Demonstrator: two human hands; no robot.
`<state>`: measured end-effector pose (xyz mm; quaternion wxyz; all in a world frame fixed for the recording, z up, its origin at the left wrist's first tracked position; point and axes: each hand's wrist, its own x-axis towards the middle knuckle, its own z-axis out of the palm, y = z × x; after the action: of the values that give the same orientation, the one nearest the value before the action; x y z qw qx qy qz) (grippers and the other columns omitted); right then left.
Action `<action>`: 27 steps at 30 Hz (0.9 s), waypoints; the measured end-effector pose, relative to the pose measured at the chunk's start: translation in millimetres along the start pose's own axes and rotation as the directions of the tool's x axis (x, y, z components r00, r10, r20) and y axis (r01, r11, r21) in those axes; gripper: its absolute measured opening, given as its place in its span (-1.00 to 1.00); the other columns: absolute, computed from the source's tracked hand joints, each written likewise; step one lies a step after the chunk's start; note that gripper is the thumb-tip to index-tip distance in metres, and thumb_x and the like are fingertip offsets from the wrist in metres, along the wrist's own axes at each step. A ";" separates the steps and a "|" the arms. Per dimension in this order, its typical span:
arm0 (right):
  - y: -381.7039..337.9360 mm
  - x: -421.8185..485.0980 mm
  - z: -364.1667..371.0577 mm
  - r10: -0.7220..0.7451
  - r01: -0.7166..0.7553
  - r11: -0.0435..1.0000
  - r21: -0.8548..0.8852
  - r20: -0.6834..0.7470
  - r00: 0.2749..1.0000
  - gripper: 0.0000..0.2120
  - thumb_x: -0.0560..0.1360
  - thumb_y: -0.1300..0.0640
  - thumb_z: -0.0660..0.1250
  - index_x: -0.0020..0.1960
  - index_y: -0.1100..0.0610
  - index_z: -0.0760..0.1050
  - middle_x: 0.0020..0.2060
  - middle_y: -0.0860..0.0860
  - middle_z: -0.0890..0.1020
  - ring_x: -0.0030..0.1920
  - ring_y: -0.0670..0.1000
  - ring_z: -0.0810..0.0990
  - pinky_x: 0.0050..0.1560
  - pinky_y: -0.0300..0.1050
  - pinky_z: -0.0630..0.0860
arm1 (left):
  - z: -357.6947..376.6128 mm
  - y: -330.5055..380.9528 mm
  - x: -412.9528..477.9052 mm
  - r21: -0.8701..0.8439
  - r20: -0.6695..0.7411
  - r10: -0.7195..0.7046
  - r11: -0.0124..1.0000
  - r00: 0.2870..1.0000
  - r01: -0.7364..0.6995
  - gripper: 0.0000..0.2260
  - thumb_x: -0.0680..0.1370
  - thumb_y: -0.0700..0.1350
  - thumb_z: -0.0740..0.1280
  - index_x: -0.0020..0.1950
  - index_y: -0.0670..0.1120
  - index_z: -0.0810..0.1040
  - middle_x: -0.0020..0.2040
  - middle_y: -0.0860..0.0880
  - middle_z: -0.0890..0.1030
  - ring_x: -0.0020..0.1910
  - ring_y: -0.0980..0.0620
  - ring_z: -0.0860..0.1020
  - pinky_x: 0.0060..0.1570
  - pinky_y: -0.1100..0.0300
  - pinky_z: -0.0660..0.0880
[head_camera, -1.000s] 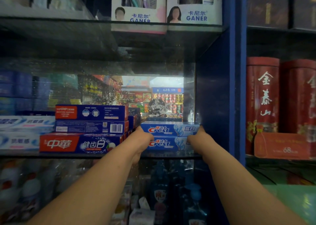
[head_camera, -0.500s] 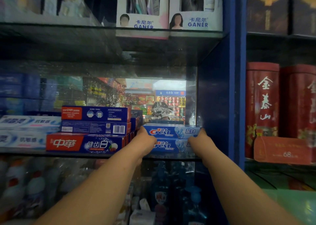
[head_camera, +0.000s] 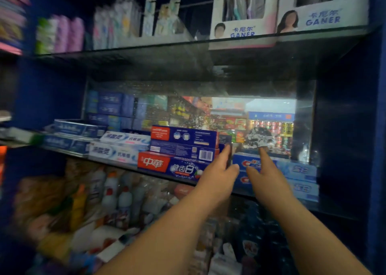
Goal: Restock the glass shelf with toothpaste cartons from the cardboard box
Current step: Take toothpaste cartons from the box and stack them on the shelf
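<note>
Two blue Crest toothpaste cartons (head_camera: pixel 297 170) lie stacked at the right end of the glass shelf (head_camera: pixel 334 209). My left hand (head_camera: pixel 219 172) reaches into the gap between them and the red-and-blue carton stack (head_camera: pixel 175 162), fingers straight, holding nothing. Over the left end of the top Crest carton is my right hand (head_camera: pixel 265 172), with one finger stretched forward and the thumb spread; I cannot tell whether it touches the carton. The cardboard box is out of view.
White cartons (head_camera: pixel 119 149) and blue cartons (head_camera: pixel 75 135) fill the shelf further left. A mirror (head_camera: pixel 271 118) backs the shelf. Toothbrush display boxes (head_camera: pixel 242 24) stand on the shelf above. Bottles (head_camera: pixel 117 197) crowd the shelf below. A blue upright (head_camera: pixel 376 128) borders the right side.
Both hands have let go of the ends of the Crest stack and come together at its left end. The view has swung left and is blurred.
</note>
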<state>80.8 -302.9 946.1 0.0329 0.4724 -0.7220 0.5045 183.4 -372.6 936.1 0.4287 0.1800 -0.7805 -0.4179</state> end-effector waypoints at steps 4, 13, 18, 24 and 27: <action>-12.2 -7.1 28.4 -0.090 0.085 0.993 0.076 0.055 0.994 -0.44 0.62 0.16 0.18 0.54 -0.04 0.04 0.37 -0.08 0.33 0.35 0.04 0.37 0.19 -0.10 0.34 | -30.6 -11.3 -9.4 -0.024 -0.078 0.006 1.000 0.997 -0.008 -0.51 0.63 -0.12 0.18 0.55 0.05 0.15 0.49 0.10 0.30 0.44 0.13 0.30 0.44 0.12 0.26; -40.3 13.8 90.7 -0.138 0.142 0.984 0.110 -0.044 0.989 -0.70 0.56 0.11 0.26 0.19 -0.21 0.34 0.10 -0.11 0.55 0.01 -0.11 0.57 -0.17 -0.15 0.53 | -108.3 -38.3 5.7 -0.128 -0.151 0.028 0.991 0.988 -0.048 -0.57 0.65 -0.17 0.15 0.52 -0.01 0.24 0.45 0.08 0.37 0.36 0.17 0.36 0.22 0.32 0.31; -58.6 30.7 104.0 -0.053 0.069 0.988 0.135 -0.123 0.991 -0.67 0.58 0.18 0.24 0.23 -0.15 0.26 0.05 -0.07 0.49 -0.12 -0.18 0.53 -0.36 -0.28 0.41 | -166.8 -58.7 32.9 -0.030 -0.210 0.049 0.998 0.976 -0.057 -0.59 0.64 -0.16 0.16 0.49 0.02 0.27 0.42 0.06 0.41 0.18 0.21 0.48 0.11 0.31 0.42; -88.2 57.1 104.6 0.078 -0.056 0.990 0.130 -0.167 0.983 -0.51 0.60 0.22 0.20 0.48 0.00 0.15 -0.21 -0.12 0.45 -0.19 -0.01 0.59 -0.34 -0.13 0.51 | -213.0 -70.5 83.6 0.006 -0.246 -0.122 0.992 0.962 0.127 -0.52 0.55 -0.02 0.18 0.47 0.11 0.23 0.36 -0.05 0.46 0.10 -0.10 0.60 0.05 -0.12 0.58; -95.1 67.3 107.4 0.110 -0.098 0.992 0.078 -0.170 0.979 -0.43 0.60 0.20 0.18 0.54 0.00 0.05 -0.09 -0.02 0.50 -0.22 0.00 0.59 -0.37 -0.13 0.51 | -213.7 -67.1 96.8 -0.100 -0.191 -0.230 0.972 0.954 0.215 -0.87 0.57 -0.06 0.19 0.11 0.08 0.37 0.08 -0.10 0.60 -0.04 -0.13 0.63 0.04 -0.14 0.58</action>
<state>157.8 -432.4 995.2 0.0531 0.3892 -0.7221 0.5694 298.5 -580.2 992.8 0.4625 0.2914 -0.6909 -0.4731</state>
